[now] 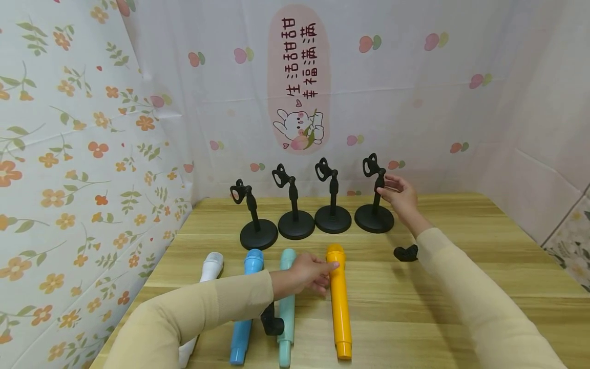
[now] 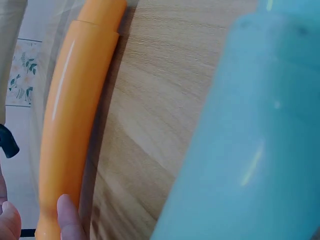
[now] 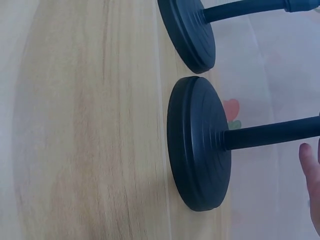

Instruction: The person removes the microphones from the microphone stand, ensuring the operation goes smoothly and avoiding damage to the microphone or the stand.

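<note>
My left hand point(image 1: 309, 274) holds the yellow-orange microphone point(image 1: 340, 307) just below its head, its thumb lying across the top. The microphone lies on the wooden table; in the left wrist view its orange body point(image 2: 75, 110) has fingertips point(image 2: 69, 215) against it. At the back right, my right hand point(image 1: 401, 197) grips the upper post of a black desktop microphone stand point(image 1: 374, 219), thumb in front and fingers behind. The stand's round base point(image 3: 200, 145) rests on the table. Its clip tops the post, with nothing in it.
Three similar black stands point(image 1: 333, 220) line up to the left, their clips holding nothing. Teal point(image 1: 287, 312), blue point(image 1: 253, 264) and white point(image 1: 212, 264) microphones lie left of the orange one, partly hidden by my left arm. A printed cloth point(image 1: 396, 118) hangs behind the table.
</note>
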Tool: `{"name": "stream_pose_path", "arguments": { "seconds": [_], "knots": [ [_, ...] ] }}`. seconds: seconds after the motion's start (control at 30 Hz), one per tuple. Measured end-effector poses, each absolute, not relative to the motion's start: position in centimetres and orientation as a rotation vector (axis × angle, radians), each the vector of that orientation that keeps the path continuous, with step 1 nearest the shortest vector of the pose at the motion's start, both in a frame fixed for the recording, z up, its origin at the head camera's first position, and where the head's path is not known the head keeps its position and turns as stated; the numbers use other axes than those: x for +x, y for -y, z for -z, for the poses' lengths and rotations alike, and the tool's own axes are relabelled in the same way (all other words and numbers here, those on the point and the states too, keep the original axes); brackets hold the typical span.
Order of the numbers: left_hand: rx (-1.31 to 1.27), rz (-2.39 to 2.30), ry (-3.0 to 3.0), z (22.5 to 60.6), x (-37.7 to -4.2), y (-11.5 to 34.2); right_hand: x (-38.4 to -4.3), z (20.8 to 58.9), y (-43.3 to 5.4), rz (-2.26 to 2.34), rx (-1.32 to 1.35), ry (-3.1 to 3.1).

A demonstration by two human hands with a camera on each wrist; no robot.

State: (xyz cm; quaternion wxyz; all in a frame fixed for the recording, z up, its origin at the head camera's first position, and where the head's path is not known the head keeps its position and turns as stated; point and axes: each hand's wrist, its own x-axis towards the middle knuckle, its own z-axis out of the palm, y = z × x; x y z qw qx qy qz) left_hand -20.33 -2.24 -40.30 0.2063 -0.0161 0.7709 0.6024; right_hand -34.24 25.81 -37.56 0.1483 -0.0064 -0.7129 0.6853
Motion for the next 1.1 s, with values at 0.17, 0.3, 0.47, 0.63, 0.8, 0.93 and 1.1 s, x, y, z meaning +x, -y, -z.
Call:
{"name": "stream_pose_path", "arguments": {
  "seconds": [0.17, 0.3, 0.47, 0.63, 0.8, 0.93, 1.1],
  "knots": [
    [-0.046, -1.712, -2.12, 39.9, -20.3, 2.5, -33.5, 37.4, -26.0, -1.972, -0.013, 2.046],
    [-0.04, -1.745, -2.097, 39.3, -20.4, 2.6, -32.9, 37.4, -26.2, -1.925, 0.006, 2.065],
    [0.004, -1.796, -2.07, 38.6, -20.8, 3.1, -31.8, 37.5, -26.4, -1.889, 0.033, 2.085],
    [0.052, -1.833, -2.092, 37.6, -21.4, 3.5, -30.8, 37.5, -26.4, -1.946, 0.068, 2.063],
    [0.063, -1.856, -2.113, 36.9, -21.8, 3.9, -30.0, 37.3, -26.2, -1.908, 0.101, 2.119],
    [0.097, -1.889, -2.114, 36.4, -22.1, 4.5, -29.3, 37.2, -26.0, -1.798, 0.16, 2.212],
    [0.156, -1.91, -2.17, 35.6, -22.7, 5.4, -28.5, 37.1, -25.6, -1.588, 0.272, 2.335]
  ]
}}
